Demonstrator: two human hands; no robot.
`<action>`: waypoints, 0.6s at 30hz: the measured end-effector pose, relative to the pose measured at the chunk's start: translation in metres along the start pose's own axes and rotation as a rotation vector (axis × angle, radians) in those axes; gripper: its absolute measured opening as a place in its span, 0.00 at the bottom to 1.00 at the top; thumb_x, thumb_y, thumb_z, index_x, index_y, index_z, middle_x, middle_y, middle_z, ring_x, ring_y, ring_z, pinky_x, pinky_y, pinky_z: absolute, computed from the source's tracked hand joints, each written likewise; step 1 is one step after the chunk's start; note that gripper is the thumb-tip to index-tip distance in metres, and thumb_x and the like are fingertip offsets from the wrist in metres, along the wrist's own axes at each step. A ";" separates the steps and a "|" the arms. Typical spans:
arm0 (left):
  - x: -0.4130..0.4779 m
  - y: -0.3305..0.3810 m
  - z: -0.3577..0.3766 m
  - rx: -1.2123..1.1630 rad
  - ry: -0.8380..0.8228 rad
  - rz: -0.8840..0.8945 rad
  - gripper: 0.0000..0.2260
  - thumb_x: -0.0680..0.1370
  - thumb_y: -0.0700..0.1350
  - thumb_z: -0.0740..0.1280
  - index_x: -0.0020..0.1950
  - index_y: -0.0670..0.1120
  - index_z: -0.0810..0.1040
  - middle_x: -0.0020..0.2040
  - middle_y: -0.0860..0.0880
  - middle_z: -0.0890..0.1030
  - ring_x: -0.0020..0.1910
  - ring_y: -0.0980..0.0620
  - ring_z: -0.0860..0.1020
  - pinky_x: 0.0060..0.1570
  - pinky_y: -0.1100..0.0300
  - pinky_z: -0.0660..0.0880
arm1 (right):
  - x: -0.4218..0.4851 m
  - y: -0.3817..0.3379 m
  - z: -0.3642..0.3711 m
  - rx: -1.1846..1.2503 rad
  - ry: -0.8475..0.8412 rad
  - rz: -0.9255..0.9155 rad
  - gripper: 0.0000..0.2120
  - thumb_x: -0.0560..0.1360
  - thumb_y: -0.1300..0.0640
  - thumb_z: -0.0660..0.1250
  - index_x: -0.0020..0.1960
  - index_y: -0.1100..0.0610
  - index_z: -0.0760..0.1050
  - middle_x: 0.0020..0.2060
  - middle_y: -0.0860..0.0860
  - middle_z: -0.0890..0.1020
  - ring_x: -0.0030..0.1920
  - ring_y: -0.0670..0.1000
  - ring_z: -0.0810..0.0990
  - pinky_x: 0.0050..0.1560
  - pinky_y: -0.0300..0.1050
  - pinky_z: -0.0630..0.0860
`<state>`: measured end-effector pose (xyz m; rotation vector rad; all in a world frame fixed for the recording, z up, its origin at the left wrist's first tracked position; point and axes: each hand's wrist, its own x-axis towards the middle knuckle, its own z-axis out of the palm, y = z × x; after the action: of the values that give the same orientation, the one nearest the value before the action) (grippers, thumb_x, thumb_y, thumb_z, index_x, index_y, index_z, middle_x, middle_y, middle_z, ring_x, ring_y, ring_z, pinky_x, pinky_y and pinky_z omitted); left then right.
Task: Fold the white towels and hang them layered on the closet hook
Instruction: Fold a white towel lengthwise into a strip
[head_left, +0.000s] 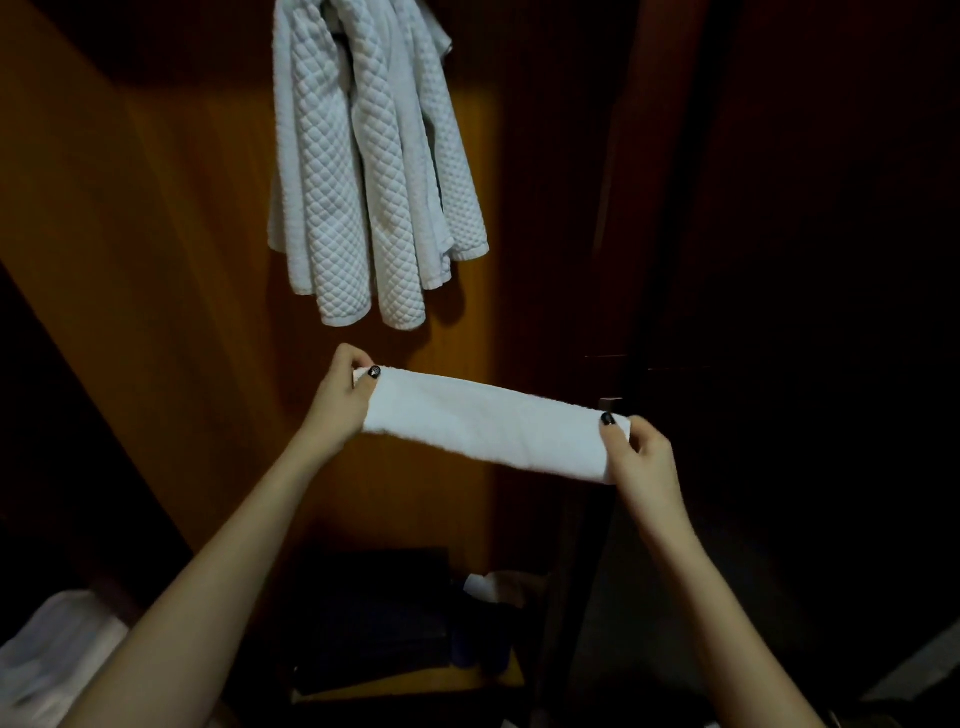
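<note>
Nearest the camera, a pale fabric (52, 654) was noted at the lower left edge; what it was could not be determined. Below the arms, a low closet shelf (415, 680) was found to carry a dark stacked mass (374, 613) and a small white object (480, 584). Neither could be identified in the dim light.

A folded white towel (493, 426) was held in mid-air, drawn out as a narrow band between both hands, just below the hung towels. The left hand (340, 400) was seen pinching one end, thumb on the front face and fingers curled behind. The right hand (641, 457) was seen pinching the other end in the same manner. The band was judged to be kept taut so that its folds remain aligned for draping.

Further in, quilted white towels (363, 171) were observed hanging in overlapped layers against the wooden back panel (156, 218). The closet hook was cut off by the upper frame edge and could not be confirmed. A dark door (805, 208) was recorded at the right.
</note>
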<state>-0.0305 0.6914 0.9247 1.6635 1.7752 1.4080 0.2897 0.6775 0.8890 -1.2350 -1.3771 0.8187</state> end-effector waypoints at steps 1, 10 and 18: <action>-0.002 0.002 0.004 0.023 0.012 0.025 0.02 0.81 0.38 0.59 0.52 0.43 0.67 0.44 0.49 0.74 0.42 0.53 0.72 0.39 0.59 0.69 | 0.002 -0.001 0.004 -0.026 0.065 -0.019 0.06 0.81 0.56 0.60 0.48 0.54 0.75 0.42 0.49 0.80 0.42 0.46 0.78 0.37 0.38 0.72; 0.010 0.018 -0.021 0.172 0.153 0.229 0.02 0.80 0.37 0.62 0.52 0.42 0.72 0.46 0.45 0.77 0.46 0.49 0.74 0.38 0.60 0.64 | 0.028 -0.039 0.001 0.062 -0.079 -0.222 0.13 0.79 0.66 0.60 0.54 0.52 0.80 0.50 0.46 0.82 0.49 0.42 0.80 0.43 0.33 0.76; 0.058 0.057 -0.074 0.122 0.193 0.221 0.01 0.81 0.41 0.61 0.51 0.46 0.70 0.39 0.42 0.74 0.34 0.50 0.69 0.33 0.56 0.63 | 0.083 -0.116 0.007 0.085 -0.226 -0.291 0.18 0.79 0.68 0.54 0.51 0.55 0.82 0.53 0.43 0.79 0.50 0.36 0.78 0.47 0.30 0.73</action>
<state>-0.0715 0.7023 1.0267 1.8931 1.8590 1.6344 0.2640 0.7318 1.0182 -0.8694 -1.6408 0.8188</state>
